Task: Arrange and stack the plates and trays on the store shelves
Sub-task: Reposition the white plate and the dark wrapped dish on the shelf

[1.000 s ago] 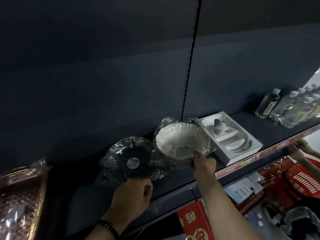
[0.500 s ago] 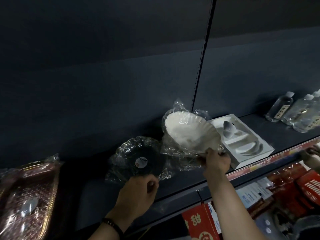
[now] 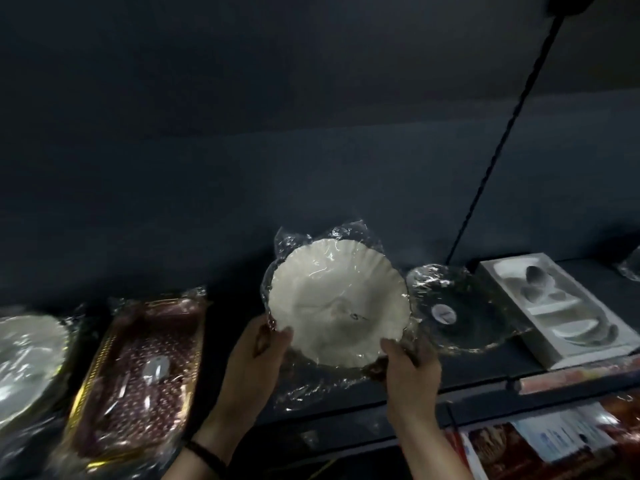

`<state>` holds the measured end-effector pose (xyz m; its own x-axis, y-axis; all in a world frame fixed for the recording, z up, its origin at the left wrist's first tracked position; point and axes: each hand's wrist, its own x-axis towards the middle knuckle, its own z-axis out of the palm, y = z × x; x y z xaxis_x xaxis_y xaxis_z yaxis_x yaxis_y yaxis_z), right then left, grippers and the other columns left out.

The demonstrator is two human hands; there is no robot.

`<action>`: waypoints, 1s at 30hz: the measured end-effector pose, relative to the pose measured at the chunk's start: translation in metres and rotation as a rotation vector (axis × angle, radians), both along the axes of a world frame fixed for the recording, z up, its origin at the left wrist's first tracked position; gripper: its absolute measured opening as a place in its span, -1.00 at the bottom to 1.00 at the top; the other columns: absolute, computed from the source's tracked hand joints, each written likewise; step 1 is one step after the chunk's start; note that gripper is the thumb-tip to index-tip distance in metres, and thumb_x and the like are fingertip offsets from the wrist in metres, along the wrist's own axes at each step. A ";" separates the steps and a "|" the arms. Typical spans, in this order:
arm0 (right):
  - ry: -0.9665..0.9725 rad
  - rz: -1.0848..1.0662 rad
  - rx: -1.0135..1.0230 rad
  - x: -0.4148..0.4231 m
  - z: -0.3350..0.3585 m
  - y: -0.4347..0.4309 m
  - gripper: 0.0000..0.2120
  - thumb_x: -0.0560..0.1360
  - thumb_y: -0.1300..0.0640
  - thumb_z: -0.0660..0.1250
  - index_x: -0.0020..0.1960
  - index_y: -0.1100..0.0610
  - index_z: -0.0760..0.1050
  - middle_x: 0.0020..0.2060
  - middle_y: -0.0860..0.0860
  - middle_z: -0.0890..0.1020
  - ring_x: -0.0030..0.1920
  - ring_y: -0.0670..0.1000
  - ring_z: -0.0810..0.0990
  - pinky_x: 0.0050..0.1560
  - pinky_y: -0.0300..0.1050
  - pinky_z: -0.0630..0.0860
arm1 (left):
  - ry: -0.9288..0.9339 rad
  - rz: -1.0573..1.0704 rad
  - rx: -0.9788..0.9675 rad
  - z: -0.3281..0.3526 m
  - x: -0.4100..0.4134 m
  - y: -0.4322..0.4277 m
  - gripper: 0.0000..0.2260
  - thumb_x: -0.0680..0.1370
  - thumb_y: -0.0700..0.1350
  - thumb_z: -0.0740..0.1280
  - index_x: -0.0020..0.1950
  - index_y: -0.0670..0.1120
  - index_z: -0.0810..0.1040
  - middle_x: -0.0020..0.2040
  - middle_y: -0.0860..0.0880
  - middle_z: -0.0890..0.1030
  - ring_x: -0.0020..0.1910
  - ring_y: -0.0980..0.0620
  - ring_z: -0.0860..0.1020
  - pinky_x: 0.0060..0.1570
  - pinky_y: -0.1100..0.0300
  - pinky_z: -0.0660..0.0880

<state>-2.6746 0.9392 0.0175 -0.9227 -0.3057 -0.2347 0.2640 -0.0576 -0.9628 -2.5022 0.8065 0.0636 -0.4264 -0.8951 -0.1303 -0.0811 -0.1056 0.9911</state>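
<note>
White plate (image 3: 337,303) gripped at near rim by left hand (image 3: 258,344) and right hand (image 3: 412,362). Judged mid-placement; level set-down on shelf (image 3: 485,370) needed next.

I saw one dark shelf (image 3: 485,368) carrying, left to right: a wrapped white plate (image 3: 27,358), a maroon gold-edged tray (image 3: 138,372) in film, a wrapped dark plate (image 3: 460,313) with a round label, and a white box (image 3: 561,317) with a moulded insert. The tray sat just beside the white plate. The dark plate sat just beside the box; I couldn't tell whether they touched.
</note>
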 end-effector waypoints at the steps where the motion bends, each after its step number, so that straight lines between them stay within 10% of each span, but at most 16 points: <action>1: 0.004 0.031 0.009 0.013 -0.003 -0.010 -0.76 0.50 0.27 0.49 0.14 0.07 0.64 -0.16 0.15 0.74 -0.07 0.30 0.73 -0.05 0.22 0.71 | -0.020 0.035 -0.026 -0.001 0.015 -0.007 -0.83 0.63 -0.16 0.45 0.18 0.06 0.66 -0.03 0.00 0.77 -0.08 0.03 0.75 -0.15 0.18 0.65; 7: 0.078 0.263 0.000 0.101 0.001 -0.062 -0.92 0.60 0.07 0.47 0.07 -0.06 0.61 -0.18 0.09 0.72 -0.10 0.24 0.73 0.05 0.32 0.69 | 0.005 0.217 0.018 -0.009 0.113 -0.048 -0.74 0.49 -0.14 0.51 0.13 0.10 0.68 -0.02 -0.10 0.78 -0.04 -0.20 0.74 0.03 -0.22 0.68; 16: 0.142 0.579 0.135 0.198 0.006 -0.140 -0.83 0.53 0.25 0.46 -0.05 -0.03 0.70 -0.18 0.08 0.75 -0.03 0.30 0.72 0.14 0.39 0.62 | -0.060 0.434 0.008 -0.033 0.259 -0.090 -0.72 0.48 -0.16 0.59 0.04 0.21 0.69 -0.13 -0.05 0.76 -0.20 -0.06 0.69 -0.15 -0.01 0.58; 20: 0.252 0.654 0.170 0.250 0.004 -0.180 -0.87 0.51 0.23 0.50 -0.07 0.00 0.69 -0.23 0.00 0.74 -0.13 0.20 0.73 0.00 0.23 0.67 | -0.150 0.506 -0.091 -0.042 0.313 -0.111 -0.81 0.42 -0.04 0.57 0.00 0.15 0.69 -0.23 -0.04 0.71 -0.29 -0.02 0.66 -0.17 -0.01 0.57; 24: 0.344 0.652 0.209 0.299 0.009 -0.225 -0.81 0.50 0.19 0.55 0.05 -0.04 0.66 -0.24 -0.12 0.72 -0.23 -0.18 0.70 -0.29 -0.39 0.54 | -0.197 0.587 -0.071 -0.052 0.366 -0.141 -0.79 0.51 -0.17 0.58 0.07 0.09 0.72 -0.13 -0.04 0.76 -0.17 0.02 0.75 -0.14 0.05 0.61; 30: 0.337 0.659 0.261 0.364 -0.003 -0.292 -0.47 0.46 0.09 0.61 0.40 -0.02 0.58 -0.01 -0.06 0.72 -0.03 -0.03 0.69 0.06 -0.04 0.63 | -0.343 0.667 -0.101 -0.052 0.423 -0.184 -0.81 0.47 -0.17 0.58 0.01 0.08 0.71 -0.16 0.07 0.75 -0.22 0.19 0.70 -0.10 0.05 0.62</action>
<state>-2.3101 0.6472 0.0141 -0.6041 -0.7887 -0.1141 -0.1435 0.2485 -0.9579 -2.0793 0.6225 0.0119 0.2592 -0.9638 -0.0621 -0.3378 -0.1507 0.9291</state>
